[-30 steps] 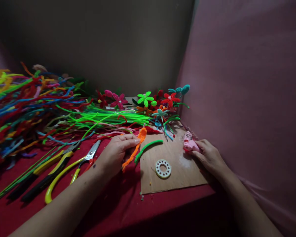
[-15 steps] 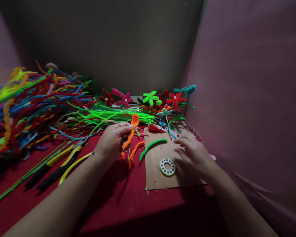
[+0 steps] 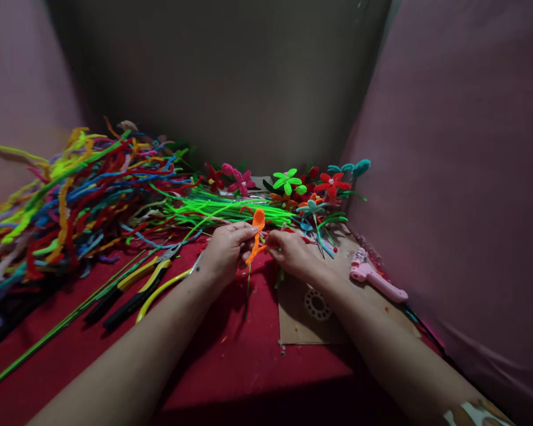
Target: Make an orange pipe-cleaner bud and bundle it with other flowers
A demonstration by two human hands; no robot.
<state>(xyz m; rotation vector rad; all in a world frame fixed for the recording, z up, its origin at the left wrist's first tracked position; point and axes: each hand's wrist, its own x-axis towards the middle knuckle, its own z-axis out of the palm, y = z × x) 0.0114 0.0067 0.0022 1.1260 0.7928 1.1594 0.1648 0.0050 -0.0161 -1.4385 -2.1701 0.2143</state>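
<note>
An orange fuzzy piece (image 3: 258, 219) with a rounded loop at its top stands upright in my left hand (image 3: 231, 248), pinched between thumb and fingers. Its twisted orange tail hangs below. Close by on the right, my right hand (image 3: 288, 251) has its fingers closed on an orange strip (image 3: 260, 251) that reaches toward the tail. A thin dark green stem (image 3: 248, 293) shows below my left hand. Under my right forearm lies a cardboard sheet (image 3: 292, 319) with a white ring with holes (image 3: 317, 304).
Pliers (image 3: 146, 290) and a yellow-handled tool (image 3: 160, 294) lie left. Behind are a multicoloured heap of fuzzy stems (image 3: 71, 195), bright green stems (image 3: 222, 207) and fuzzy flowers (image 3: 286, 181). A pink tool (image 3: 377, 279) lies right, beside a pink sheet (image 3: 462, 177).
My right hand has moved left from over the cardboard to beside the orange piece and closed on an orange strip. The pink tool has come into sight. The whole view has shifted.
</note>
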